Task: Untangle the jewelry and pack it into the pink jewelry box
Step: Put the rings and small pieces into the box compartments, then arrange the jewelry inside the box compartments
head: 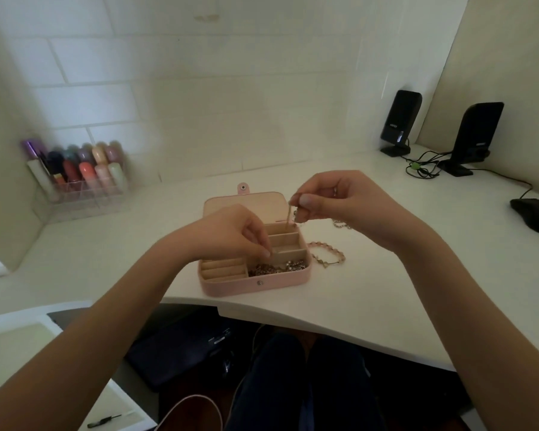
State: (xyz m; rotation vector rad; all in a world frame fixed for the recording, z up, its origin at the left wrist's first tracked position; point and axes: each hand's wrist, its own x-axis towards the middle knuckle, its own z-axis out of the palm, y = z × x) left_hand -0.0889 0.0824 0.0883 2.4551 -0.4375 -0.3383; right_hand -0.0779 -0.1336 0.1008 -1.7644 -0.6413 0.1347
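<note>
Head view: right hand [339, 200] pinches gold chain [288, 217] over pink jewelry box [255, 283]; left hand [231, 234] fingertips pinched (contents possibly hidden).

My left hand [231, 234] fingertips down in open pink jewelry box [255, 283]. My right hand [339, 197] above box, pinching thin chain [288, 217]. Beaded bracelet [327, 253] below right wrist.
</note>
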